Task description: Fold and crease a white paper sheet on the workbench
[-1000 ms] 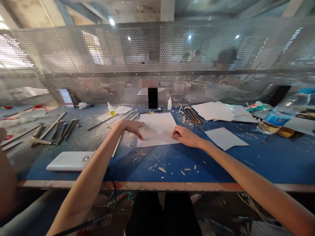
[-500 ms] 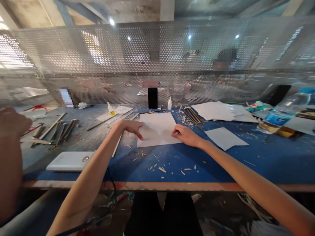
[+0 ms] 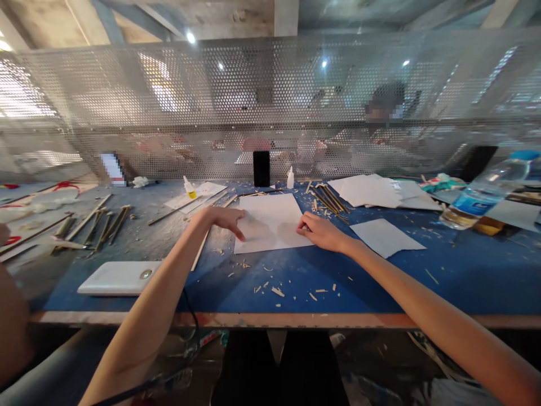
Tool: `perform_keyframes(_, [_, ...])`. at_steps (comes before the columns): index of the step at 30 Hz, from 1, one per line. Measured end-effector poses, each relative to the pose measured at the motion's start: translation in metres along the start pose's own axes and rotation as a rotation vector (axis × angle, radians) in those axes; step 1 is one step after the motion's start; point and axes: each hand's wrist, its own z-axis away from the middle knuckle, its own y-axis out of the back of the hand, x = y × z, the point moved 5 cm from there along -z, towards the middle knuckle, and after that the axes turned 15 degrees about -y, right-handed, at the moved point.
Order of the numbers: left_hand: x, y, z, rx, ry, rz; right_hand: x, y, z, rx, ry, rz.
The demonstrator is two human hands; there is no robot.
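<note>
A white sheet of paper (image 3: 270, 223) lies flat on the blue tabletop (image 3: 253, 293) in front of me. My left hand (image 3: 226, 219) rests at its left edge, thumb and fingers spread and touching the sheet. Over the right edge, my right hand (image 3: 318, 230) has its fingers curled together; whether something small is pinched in them is hidden. Behind the sheet stand a black phone (image 3: 261, 169) and a small white glue bottle (image 3: 290, 177). Thin wooden sticks (image 3: 329, 200) lie just beyond my right hand.
A white power bank (image 3: 114, 279) lies at front left. Another glue bottle (image 3: 189, 187) stands behind it. To the right are a smaller paper piece (image 3: 386, 238), stacked sheets (image 3: 367, 190) and a water bottle (image 3: 482, 194). Wood shavings (image 3: 278, 291) litter the front. A perforated metal screen (image 3: 236, 101) closes the back.
Both my hands and the paper stay practically where they were. At the far left, another person's arm has drawn back out of view, uncovering more of the table there.
</note>
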Motion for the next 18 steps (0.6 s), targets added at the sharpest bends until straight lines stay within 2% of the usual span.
perform_keyframes(3, [-0.0018, -0.001, 0.0002, -0.011, 0.014, -0.005, -0.0015, -0.0031, 0.0004, -0.037, 0.024, -0.049])
perform_keyframes(8, [0.0012, 0.0001, 0.0012, -0.01, 0.016, -0.005, 0.0049, 0.0011, -0.0025, 0.054, -0.011, 0.027])
perform_keyframes(13, [0.0051, 0.0017, 0.0019, -0.012, 0.006, 0.007, 0.0009, -0.0026, -0.0008, -0.02, 0.038, -0.079])
perform_keyframes(18, [0.0042, 0.0014, 0.001, 0.001, -0.007, 0.009, 0.0027, -0.0011, -0.0031, 0.049, -0.007, -0.037])
